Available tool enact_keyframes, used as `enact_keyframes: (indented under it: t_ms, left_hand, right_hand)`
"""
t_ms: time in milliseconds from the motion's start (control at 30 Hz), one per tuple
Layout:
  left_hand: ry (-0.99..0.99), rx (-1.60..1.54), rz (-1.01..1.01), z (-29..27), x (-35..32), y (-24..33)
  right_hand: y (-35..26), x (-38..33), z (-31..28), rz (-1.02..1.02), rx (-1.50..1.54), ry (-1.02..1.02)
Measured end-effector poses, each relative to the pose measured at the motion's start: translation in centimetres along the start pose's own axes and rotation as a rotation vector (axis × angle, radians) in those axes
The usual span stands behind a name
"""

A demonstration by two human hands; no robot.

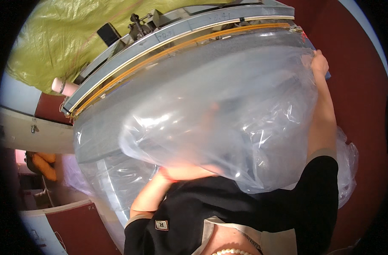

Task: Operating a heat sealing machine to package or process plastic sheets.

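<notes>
A big, clear, crinkly plastic bag (228, 123) fills the middle of the view. It lies puffed up over a long grey machine with a flat top and an orange strip along its edge (168, 40), which works as the desk here.

The person's right hand (319, 63) is up at about two o'clock, fingers closed on the far corner of the bag. The left hand (189, 172) is down at about six o'clock, mostly tucked under the plastic. It seems to press up against the bag, but I cannot tell how far its fingers are open or whether they grip.

I think the bag is very light, soft and floppy. It looks slippery and shiny, and it could tear if it snags on a sharp edge. The best places to hold it look like the corners and the open edge, pinched tight.

At ten o'clock a yellow-green plastic sheet (58, 38) is spread out. A small white and pink tube (64, 87) pokes out by the machine's end at nine o'clock. A little square patch (161, 225) sits on the black sleeve at seven o'clock. Dark red floor (359, 85) shows at three o'clock.
</notes>
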State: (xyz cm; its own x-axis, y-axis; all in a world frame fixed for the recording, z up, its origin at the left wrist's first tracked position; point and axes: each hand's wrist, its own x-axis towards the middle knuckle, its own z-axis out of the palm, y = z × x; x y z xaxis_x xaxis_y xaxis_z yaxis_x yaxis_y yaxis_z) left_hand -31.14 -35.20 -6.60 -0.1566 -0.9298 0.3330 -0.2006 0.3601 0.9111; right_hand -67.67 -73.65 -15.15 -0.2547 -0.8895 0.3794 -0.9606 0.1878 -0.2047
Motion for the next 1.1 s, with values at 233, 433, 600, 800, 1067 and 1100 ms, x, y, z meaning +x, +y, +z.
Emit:
enact_keyframes:
  t_ms: [233,433,600,800,1067,1100]
  left_hand:
    - [0.695,0.760,-0.350,-14.9,-6.7,3.6]
    - [1.303,0.505,-0.085,-19.2,-11.9,6.2]
    - [1.221,-0.043,-0.339,-10.2,-18.6,-5.6]
    - [1.287,0.571,-0.075,-30.1,-24.0,5.9]
    - [1.681,1.774,-0.128,-44.7,-24.3,17.6]
    - [1.508,1.665,0.035,-38.9,-16.6,13.8]
  right_hand:
    - [1.5,-0.4,-0.4,0.020,-0.038,-0.032]
    - [2.2,0.5,0.3,0.004,0.042,-0.020]
    - [0.9,0.9,2.3,-0.043,0.033,-0.058]
    - [2.7,1.0,1.0,-0.015,-0.037,-0.006]
    - [2.3,2.1,3.9,-0.030,0.054,0.002]
    - [3.5,2.3,2.9,-0.015,0.013,0.023]
